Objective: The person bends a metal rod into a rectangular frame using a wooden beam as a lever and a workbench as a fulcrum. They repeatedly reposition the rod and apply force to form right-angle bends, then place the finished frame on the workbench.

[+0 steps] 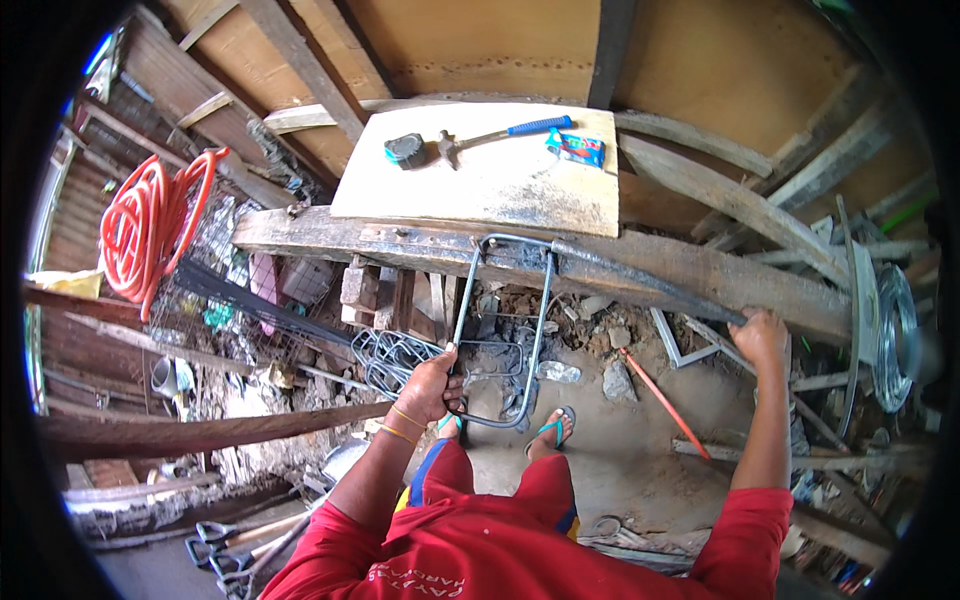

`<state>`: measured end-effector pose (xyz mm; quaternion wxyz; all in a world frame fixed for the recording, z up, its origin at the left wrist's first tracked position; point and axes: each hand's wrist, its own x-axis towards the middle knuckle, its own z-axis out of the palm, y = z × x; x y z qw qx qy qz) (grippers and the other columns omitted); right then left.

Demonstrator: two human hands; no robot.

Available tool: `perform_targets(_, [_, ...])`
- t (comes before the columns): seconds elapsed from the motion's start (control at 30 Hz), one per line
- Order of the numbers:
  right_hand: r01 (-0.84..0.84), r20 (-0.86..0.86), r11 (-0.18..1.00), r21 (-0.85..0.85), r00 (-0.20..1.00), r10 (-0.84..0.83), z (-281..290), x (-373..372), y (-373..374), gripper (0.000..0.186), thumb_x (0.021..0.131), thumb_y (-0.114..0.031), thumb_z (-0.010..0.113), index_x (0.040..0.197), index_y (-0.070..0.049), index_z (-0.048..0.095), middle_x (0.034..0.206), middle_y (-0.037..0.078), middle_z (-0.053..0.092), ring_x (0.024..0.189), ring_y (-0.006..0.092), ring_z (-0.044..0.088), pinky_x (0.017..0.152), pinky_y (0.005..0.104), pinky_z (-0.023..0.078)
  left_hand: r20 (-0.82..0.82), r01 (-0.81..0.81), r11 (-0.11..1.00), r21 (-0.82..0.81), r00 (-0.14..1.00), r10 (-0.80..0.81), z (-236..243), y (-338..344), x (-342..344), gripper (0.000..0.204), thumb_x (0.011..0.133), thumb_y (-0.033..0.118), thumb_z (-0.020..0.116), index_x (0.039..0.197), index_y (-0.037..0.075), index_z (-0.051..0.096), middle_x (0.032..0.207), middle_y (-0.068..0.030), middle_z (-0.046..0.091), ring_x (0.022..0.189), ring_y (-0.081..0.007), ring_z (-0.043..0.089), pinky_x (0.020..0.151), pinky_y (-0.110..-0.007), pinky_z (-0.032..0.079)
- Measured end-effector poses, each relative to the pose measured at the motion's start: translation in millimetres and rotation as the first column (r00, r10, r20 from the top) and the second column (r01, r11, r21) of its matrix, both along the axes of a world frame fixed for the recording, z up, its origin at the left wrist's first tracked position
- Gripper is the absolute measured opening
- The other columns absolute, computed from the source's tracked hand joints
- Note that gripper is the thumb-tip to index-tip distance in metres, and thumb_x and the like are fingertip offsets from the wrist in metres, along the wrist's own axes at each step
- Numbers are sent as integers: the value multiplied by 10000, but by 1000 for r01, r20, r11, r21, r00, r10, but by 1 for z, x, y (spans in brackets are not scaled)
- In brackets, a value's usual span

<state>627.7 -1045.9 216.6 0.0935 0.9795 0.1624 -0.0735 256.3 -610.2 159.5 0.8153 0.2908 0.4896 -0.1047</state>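
My left hand (432, 390) is closed on a bent steel-rod frame (543, 315), a rounded rectangle hanging from the top of a wooden beam (350, 235). My right hand (762, 335) grips the far end of a long dark metal bar (650, 280), whose other end meets the frame’s top corner at the beam. Just left of my left hand lies a heap of similar bent rod frames (385, 365). Behind the beam, a pale board (470, 190) carries a black-and-blue tape measure (405, 150), a blue-handled claw hammer (535, 125) and a blue packet (575, 148).
Orange hose (140, 225) hangs at the left above wire mesh and timber. Coiled wire (890, 340) is at the right. An orange rod (665, 405), rubble (617, 380) and a plastic bottle (559, 372) are on the ground near my feet. Tool handles (255, 550) lie at lower left.
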Motion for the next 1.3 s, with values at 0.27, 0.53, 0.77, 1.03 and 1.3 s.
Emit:
perform_targets(0.27, [183,173,982,57,966,-190,-6,-60,3,456,803,-367,724,1198,-140,733,1248,183,686,1195,347,629,1026,449,498,161,143,990,-2,977,-141,-12,7,-6,424,1075,509,413,825,168,448,592,53,316,487,-116,282,496,-312,273])
perform_targets(0.53, [521,272,823,226,778,-567,-36,-357,112,323,833,-321,660,1078,-124,730,955,216,732,941,422,704,832,536,552,355,216,975,-54,917,-183,-9,18,-15,404,1094,477,376,849,162,442,611,58,311,505,-102,264,494,-297,233])
perform_targets(0.77, [535,63,801,271,820,-569,-7,-377,127,317,848,-302,651,1081,-89,677,925,222,728,917,439,701,819,550,543,456,172,940,-295,890,-19,-13,23,-31,365,1099,425,388,977,120,547,748,-26,486,689,-187,478,670,-371,451])
perform_targets(1.03, [323,-348,845,426,921,-177,3,-344,65,304,803,-206,725,1008,-26,590,797,189,689,737,383,707,695,504,542,446,633,715,297,570,-690,3,-88,-87,525,1015,413,579,1407,73,502,1307,-106,568,1208,-242,568,1047,-425,459])
perform_targets(1.3, [841,-887,301,449,378,266,-8,-311,22,220,818,-98,738,930,-37,558,640,69,568,477,178,542,401,324,411,479,529,718,-453,823,-304,0,-246,45,357,1007,406,623,919,65,562,821,-96,644,751,-250,658,804,-387,549])
